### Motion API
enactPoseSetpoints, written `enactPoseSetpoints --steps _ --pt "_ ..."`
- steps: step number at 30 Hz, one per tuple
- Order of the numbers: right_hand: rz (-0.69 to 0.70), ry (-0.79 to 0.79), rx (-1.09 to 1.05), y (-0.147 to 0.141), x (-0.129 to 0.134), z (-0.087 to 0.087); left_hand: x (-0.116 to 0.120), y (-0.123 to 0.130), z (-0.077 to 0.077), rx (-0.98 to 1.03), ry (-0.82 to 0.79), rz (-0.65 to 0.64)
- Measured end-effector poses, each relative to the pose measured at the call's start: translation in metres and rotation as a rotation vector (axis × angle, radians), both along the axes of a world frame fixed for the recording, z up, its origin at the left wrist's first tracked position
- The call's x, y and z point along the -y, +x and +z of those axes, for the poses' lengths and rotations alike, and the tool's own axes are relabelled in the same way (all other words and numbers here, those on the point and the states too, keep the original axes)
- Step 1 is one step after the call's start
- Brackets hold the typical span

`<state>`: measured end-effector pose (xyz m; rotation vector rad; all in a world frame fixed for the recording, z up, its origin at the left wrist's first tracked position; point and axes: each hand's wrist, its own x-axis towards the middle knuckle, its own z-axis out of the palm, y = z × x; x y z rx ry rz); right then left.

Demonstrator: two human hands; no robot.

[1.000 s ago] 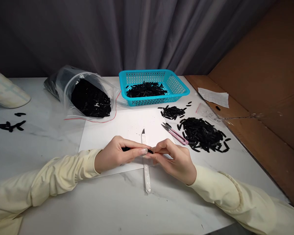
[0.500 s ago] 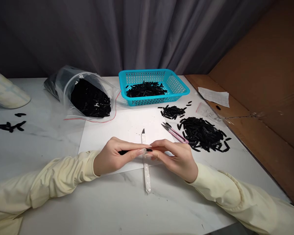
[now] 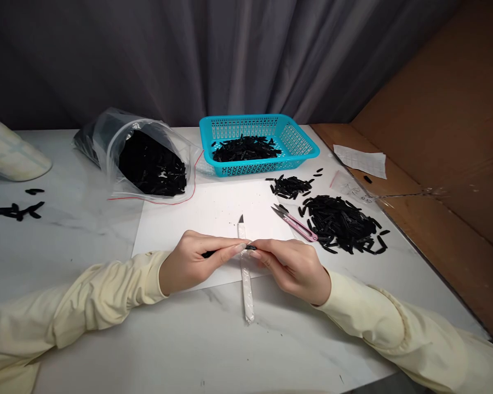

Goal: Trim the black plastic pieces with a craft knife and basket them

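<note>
Black, slender and small, one piece point(image 3: 251, 247) is pinched by the left hand point(image 3: 201, 257) and right hand point(image 3: 293, 268), seemingly unfinished, while similar loose pieces point(image 3: 342, 224) are heaped beyond the right hand, whether done being unclear

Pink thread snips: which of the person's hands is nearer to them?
Right. The right hand is just on the near side of the pink thread snips; the left hand is farther off, to their left and nearer the wearer.
</note>
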<state>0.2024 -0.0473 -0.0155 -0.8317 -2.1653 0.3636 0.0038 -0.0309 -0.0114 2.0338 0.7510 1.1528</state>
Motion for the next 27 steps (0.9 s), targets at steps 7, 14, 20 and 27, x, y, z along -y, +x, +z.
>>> enactPoseSetpoints --steps 7,14,20,27 --pt "0.012 0.032 0.026 0.0002 0.001 -0.0015 -0.0006 0.0002 0.0007 -0.034 -0.056 -0.004" --pt "0.011 0.049 0.019 0.0001 0.0009 -0.0027 -0.0002 -0.0012 -0.0001 -0.085 -0.25 -0.049" --pt "-0.004 0.099 0.045 0.0002 0.0015 -0.0032 -0.0026 -0.0006 0.0051 -0.13 -0.436 -0.073" --pt "-0.002 0.122 0.043 0.0007 0.0016 -0.006 -0.0032 0.0008 0.0057 -0.108 -0.266 -0.127"
